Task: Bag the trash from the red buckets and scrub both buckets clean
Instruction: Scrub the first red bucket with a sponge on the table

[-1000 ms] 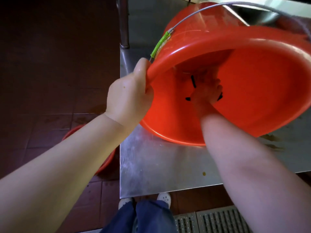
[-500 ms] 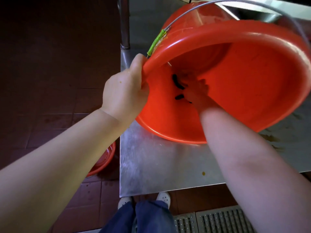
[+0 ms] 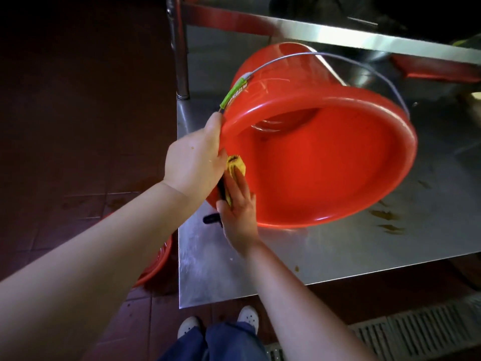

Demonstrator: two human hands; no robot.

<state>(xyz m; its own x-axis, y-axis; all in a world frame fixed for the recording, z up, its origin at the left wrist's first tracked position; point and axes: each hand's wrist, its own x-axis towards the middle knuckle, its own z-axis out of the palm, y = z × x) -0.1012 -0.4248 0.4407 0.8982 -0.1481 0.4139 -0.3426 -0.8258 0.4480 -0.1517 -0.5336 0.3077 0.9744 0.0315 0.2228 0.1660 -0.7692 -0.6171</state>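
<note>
A big red bucket (image 3: 325,165) lies tilted on its side on the steel table (image 3: 286,256), its mouth facing me and its wire handle (image 3: 338,57) swung up over it. My left hand (image 3: 194,165) grips the bucket's near-left rim. My right hand (image 3: 239,217) is at the rim just below it and holds a yellow, blackened banana peel (image 3: 235,164) between thumb and fingers; a black end sticks out under the hand. The inside of the bucket looks bare and wet. A second red bucket (image 3: 156,267) stands on the floor left of the table, mostly hidden by my left arm.
Brown smears (image 3: 387,217) mark the table right of the bucket. A steel shelf (image 3: 364,40) runs above the table's back, on a post (image 3: 179,48) at the left corner. A floor drain grate (image 3: 416,332) lies at lower right. My feet stand at the table's front edge.
My right hand has come out from deep inside the bucket to its rim, bringing the banana peel with it. The left hand keeps its grip on the rim.
</note>
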